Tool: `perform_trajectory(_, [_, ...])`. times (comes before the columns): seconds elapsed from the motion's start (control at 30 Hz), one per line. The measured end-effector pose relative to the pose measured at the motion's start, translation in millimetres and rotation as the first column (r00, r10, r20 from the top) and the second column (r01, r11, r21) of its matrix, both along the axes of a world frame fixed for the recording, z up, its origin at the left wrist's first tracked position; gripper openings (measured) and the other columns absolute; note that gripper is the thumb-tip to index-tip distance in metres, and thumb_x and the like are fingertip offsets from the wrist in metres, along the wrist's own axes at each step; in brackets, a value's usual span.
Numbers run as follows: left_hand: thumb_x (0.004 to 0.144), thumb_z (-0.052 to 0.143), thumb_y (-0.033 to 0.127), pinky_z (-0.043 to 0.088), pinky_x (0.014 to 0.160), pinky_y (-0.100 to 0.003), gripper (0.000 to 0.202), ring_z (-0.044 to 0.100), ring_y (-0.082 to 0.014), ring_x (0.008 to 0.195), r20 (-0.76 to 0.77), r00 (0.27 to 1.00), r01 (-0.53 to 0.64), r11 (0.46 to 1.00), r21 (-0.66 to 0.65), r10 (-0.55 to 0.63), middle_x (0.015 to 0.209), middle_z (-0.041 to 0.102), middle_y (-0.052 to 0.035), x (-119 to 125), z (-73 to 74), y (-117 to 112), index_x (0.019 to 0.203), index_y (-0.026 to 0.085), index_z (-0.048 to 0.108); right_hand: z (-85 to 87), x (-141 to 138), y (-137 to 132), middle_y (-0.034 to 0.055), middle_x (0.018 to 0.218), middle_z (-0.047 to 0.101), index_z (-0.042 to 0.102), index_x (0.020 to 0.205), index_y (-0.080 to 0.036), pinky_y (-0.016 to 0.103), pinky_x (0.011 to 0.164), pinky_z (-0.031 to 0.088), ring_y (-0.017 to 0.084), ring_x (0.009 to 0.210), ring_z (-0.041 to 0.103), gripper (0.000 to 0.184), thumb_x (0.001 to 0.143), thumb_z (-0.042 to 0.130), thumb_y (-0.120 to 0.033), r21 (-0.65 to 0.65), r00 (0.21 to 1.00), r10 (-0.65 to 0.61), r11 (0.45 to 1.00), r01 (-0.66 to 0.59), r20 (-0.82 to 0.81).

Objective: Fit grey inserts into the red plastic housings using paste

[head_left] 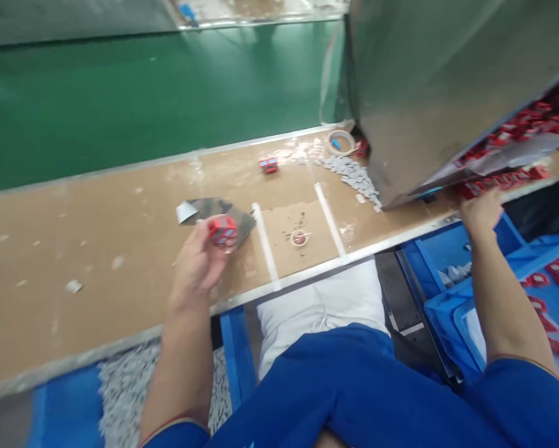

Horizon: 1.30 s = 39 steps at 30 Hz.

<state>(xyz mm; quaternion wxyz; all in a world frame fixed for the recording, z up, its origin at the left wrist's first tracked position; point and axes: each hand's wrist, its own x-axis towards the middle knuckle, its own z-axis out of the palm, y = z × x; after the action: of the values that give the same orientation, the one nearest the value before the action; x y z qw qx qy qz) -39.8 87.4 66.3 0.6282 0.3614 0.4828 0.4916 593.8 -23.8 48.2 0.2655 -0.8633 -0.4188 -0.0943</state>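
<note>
My left hand [199, 261] is closed around a small red part [222, 229] with a blue spot, held just above the brown worktop [97, 249]. A grey foil piece [214, 211] lies on the bench right behind it. My right hand [482, 208] reaches to the right and its fingers grip the lower edge of a large silver foil bag [428, 93] that holds many red parts [517, 134]. Another red part [268, 164] sits alone farther back on the bench.
A heap of small grey pieces [354, 174] and a tape roll [341, 142] lie beside the bag. White strips [265, 242] mark a square holding tiny springs. A green belt [143, 93] runs behind. Blue bins [531, 292] with red parts stand right, grey pieces [120, 392] below left.
</note>
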Motion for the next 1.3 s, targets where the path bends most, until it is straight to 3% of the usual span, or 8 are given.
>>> perform_trajectory(0.07, [0.078,0.087,0.060,0.048,0.051,-0.022,0.046,0.057,-0.0099,0.061,0.099,0.994,0.053,0.997,-0.047,-0.048,0.083,0.074,-0.0036,5.8,-0.7,-16.6,0.096,0.020,0.075,9.2,-19.8,-2.4,0.0462,0.129,0.058,0.059,0.121,-0.014,0.065,0.088,0.041,0.052,0.114,0.065,0.052,0.070,0.067,-0.018,-0.048,0.962,-0.270,0.961,0.271,0.033])
perform_trajectory(0.13, [0.074,0.093,0.052,0.053,0.057,-0.021,0.047,0.061,-0.0091,0.065,0.159,0.985,0.078,0.996,-0.035,-0.072,0.090,0.075,-0.0044,11.3,-3.4,-26.7,0.103,0.019,0.076,17.7,-38.1,-8.9,0.0377,0.123,0.066,0.067,0.111,-0.021,0.065,0.091,0.043,0.052,0.117,0.067,0.043,0.068,0.071,-0.016,-0.099,0.938,-0.333,0.934,0.343,0.099])
perform_trajectory(0.33, [0.064,0.099,0.039,0.054,0.059,-0.019,0.054,0.063,-0.0079,0.065,0.128,0.988,0.081,0.996,0.025,-0.084,0.092,0.077,-0.0031,23.7,-19.4,-45.6,0.108,0.018,0.074,39.8,-68.2,-17.3,0.0311,0.113,0.070,0.064,0.091,-0.025,0.062,0.104,0.043,0.050,0.122,0.064,0.022,0.072,0.068,-0.015,-0.100,0.969,-0.240,0.964,0.245,0.066])
perform_trajectory(0.47, [0.065,0.097,0.043,0.054,0.057,-0.019,0.055,0.063,-0.0085,0.061,-0.021,0.999,0.031,0.998,0.061,-0.030,0.086,0.076,-0.0011,24.9,-31.9,-56.6,0.108,0.019,0.073,46.3,-48.1,-7.2,0.0275,0.115,0.067,0.059,0.094,-0.022,0.053,0.107,0.043,0.038,0.118,0.062,0.022,0.077,0.055,-0.008,-0.073,0.955,-0.296,0.953,0.295,-0.014])
perform_trajectory(0.7, [0.062,0.096,0.039,0.054,0.055,-0.022,0.047,0.063,-0.0114,0.059,-0.186,0.982,-0.009,0.998,0.068,0.022,0.077,0.075,0.0024,24.9,-34.7,-55.6,0.103,0.025,0.078,29.6,-7.2,3.7,0.0231,0.122,0.064,0.067,0.108,-0.013,0.050,0.108,0.046,0.033,0.115,0.062,0.027,0.086,0.052,-0.015,-0.107,0.973,-0.229,0.968,0.228,0.002])
perform_trajectory(1.07, [0.061,0.092,0.031,0.056,0.051,-0.026,0.038,0.066,-0.0151,0.056,-0.273,0.961,-0.014,0.993,0.116,0.045,0.077,0.079,0.0053,27.0,-33.5,-52.1,0.098,0.036,0.083,14.0,-15.2,-5.4,0.0198,0.121,0.066,0.068,0.104,-0.016,0.050,0.108,0.051,0.033,0.112,0.065,0.022,0.084,0.061,-0.023,-0.197,0.997,-0.073,0.978,0.065,-0.034])
perform_trajectory(1.2, [0.063,0.090,0.033,0.056,0.049,-0.029,0.035,0.065,-0.0166,0.054,-0.304,0.951,-0.004,0.990,0.139,0.047,0.078,0.079,0.0047,27.6,-30.0,-54.9,0.097,0.038,0.083,10.7,-20.4,-3.9,0.0211,0.123,0.068,0.061,0.119,-0.015,0.052,0.107,0.051,0.033,0.112,0.064,0.035,0.085,0.062,-0.024,-0.141,0.993,-0.087,0.987,0.076,-0.075])
perform_trajectory(1.3, [0.062,0.090,0.033,0.057,0.050,-0.029,0.036,0.066,-0.0162,0.054,-0.293,0.955,0.000,0.989,0.148,0.044,0.079,0.079,0.0050,27.0,-29.1,-57.4,0.097,0.039,0.083,12.5,-17.2,0.9,0.0205,0.123,0.066,0.063,0.107,-0.020,0.051,0.108,0.049,0.033,0.116,0.061,0.022,0.086,0.064,-0.022,-0.080,0.990,-0.121,0.990,0.115,-0.076])
